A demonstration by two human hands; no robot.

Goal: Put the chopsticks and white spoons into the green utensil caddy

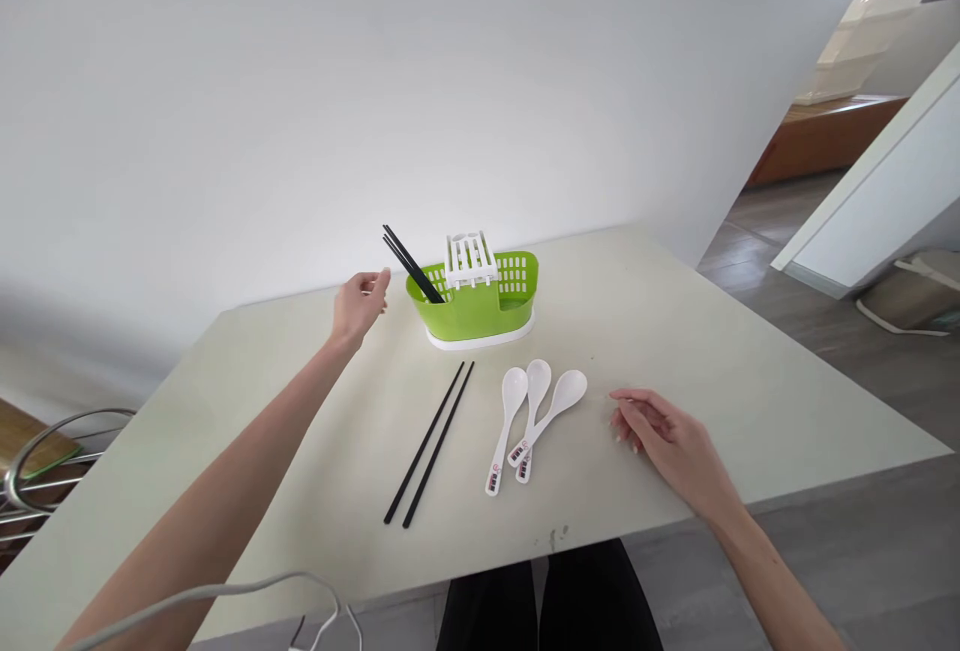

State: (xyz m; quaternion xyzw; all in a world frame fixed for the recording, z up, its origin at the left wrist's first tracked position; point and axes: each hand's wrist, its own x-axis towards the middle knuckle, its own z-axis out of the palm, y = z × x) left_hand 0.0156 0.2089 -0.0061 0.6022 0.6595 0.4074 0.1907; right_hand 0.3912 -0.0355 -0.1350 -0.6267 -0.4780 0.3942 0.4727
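Note:
My left hand (361,306) is raised just left of the green basket (474,316), its fingers loosely bent and apart with nothing in them. Black chopsticks (409,261) lean out of the basket's left end, close to my fingertips but not touching them. Two more black chopsticks (429,446) lie side by side on the table in front. To their right are three white spoons (514,391), two of them with crossing handles. My right hand (667,436) hovers or rests right of the spoons, empty, with loosely curled, parted fingers; whether it touches the table I cannot tell.
A white slotted piece (470,259) sits across the basket's middle. The pale table (637,321) stands against a white wall. A grey cable (255,586) crosses the near left, and a metal rack (45,476) stands beyond the table's left edge.

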